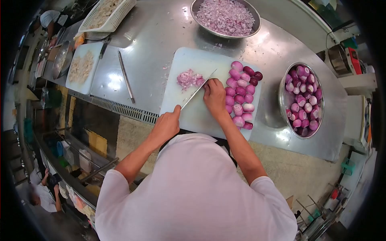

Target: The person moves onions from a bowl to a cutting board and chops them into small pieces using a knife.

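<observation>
My left hand (168,121) is wrapped round the handle of a knife (194,95), whose blade slants up and to the right across the white cutting board (177,106). At the blade's far part, my right hand (215,95) has its fingers curled down over a red onion, mostly hidden under them. Left of the blade lies a small heap of chopped red onion (188,79). Several rows of peeled whole red onions (240,90) line the board's right side, close to my right wrist.
A steel bowl of chopped onion (226,18) stands behind the board. To the right is a steel bowl (282,100) of peeled onions. A metal rod (126,76), another board (95,56) with pale pieces, and a white basket (120,17) lie left. Other people (47,197) appear at far left.
</observation>
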`<state>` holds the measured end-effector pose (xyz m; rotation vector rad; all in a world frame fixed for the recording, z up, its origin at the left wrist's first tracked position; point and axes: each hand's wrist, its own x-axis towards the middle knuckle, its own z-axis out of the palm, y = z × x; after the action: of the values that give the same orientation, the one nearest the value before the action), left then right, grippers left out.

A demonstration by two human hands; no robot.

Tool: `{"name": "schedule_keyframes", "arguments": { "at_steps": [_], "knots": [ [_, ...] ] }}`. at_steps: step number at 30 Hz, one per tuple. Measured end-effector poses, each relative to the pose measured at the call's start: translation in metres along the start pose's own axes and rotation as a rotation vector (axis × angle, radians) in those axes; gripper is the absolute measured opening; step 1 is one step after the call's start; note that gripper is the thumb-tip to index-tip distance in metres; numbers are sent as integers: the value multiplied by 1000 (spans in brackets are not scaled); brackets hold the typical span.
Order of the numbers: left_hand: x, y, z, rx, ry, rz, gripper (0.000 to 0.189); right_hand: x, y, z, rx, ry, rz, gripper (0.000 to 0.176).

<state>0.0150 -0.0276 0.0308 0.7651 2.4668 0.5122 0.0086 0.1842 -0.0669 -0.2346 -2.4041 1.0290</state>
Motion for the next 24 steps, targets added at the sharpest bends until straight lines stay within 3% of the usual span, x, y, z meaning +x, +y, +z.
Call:
{"name": "schedule_keyframes", "arguments": {
  "at_steps": [9, 24],
  "knots": [
    [8, -8, 8, 25, 93, 79, 21, 1, -1, 0, 21, 75, -3, 7],
    [5, -1, 2, -9, 29, 28, 23, -5, 5, -4, 16, 44, 29, 7]
  ]
}}
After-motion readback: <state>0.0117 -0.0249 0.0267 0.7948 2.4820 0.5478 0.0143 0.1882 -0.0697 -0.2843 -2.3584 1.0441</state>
